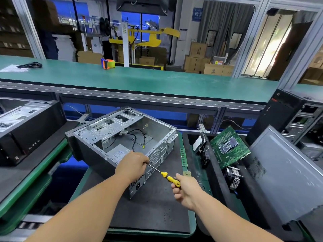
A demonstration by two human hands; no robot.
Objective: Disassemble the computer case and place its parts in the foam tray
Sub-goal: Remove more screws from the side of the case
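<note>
The open grey computer case point(111, 137) lies on its side on a black mat, its power supply point(120, 154) still inside with loose black cables. My right hand point(185, 191) grips the yellow-handled screwdriver point(170, 179), whose shaft points at the case's rear panel. My left hand point(132, 165) rests on the rear edge of the case and pinches the shaft near its tip. The black foam tray point(215, 177) to the right holds a green motherboard point(229, 147), a heatsink point(234, 179) and a hard drive point(198, 143).
A grey side panel point(283, 172) leans at the right, in front of another black tower point(286, 116). A third case point(29, 130) lies at the left. A RAM stick point(183, 157) and a CPU point(186, 174) lie on the mat. A tape dispenser point(108, 63) stands on the green shelf.
</note>
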